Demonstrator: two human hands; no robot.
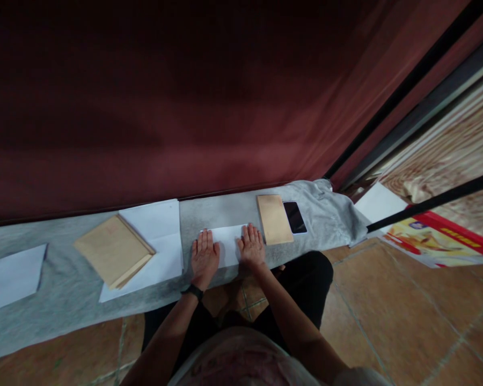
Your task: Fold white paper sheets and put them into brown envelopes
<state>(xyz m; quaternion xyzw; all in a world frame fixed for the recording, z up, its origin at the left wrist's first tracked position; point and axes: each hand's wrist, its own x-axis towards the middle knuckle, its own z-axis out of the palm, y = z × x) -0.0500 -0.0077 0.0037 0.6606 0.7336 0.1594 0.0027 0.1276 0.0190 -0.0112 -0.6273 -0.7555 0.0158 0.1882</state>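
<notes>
A folded white paper (227,242) lies on the grey cloth (64,289) right in front of me. My left hand (204,257) rests flat on its left end, fingers stretched out. My right hand (250,246) lies flat on its right end, fingers also extended. A black band circles my left wrist. Neither hand holds anything.
A stack of brown envelopes (113,250) sits on white sheets (155,236) to the left. Another white sheet (10,276) lies at far left. One brown envelope (273,219) and a dark phone (294,217) lie to the right. A dark red curtain (165,96) hangs behind. Printed sheets (426,241) lie on the tiled floor.
</notes>
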